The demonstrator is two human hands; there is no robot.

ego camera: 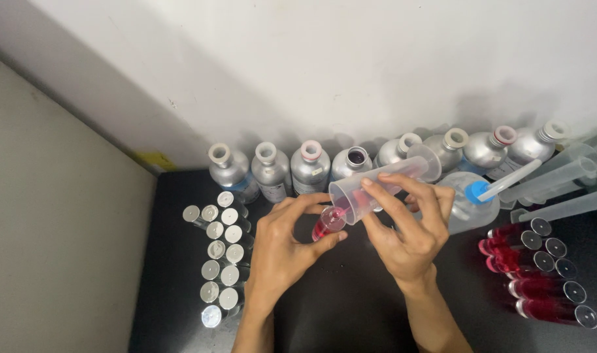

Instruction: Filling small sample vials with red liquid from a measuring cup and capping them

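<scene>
My right hand (403, 225) holds a clear plastic measuring cylinder (383, 184) tipped down to the left, its lip at the mouth of a small glass vial (327, 224). Red liquid fills the vial and shows at the cylinder's lip. My left hand (286, 245) grips that vial between thumb and fingers, tilted toward the cylinder. Both hands hover above the black tabletop (350, 307).
A row of silver metal bottles (310, 167) lines the white wall behind. Several empty capped vials (221, 261) lie at the left. Filled red vials (540, 274) lie at the right. A clear wash bottle with a blue cap (475, 199) and more plastic cylinders (566, 173) sit back right.
</scene>
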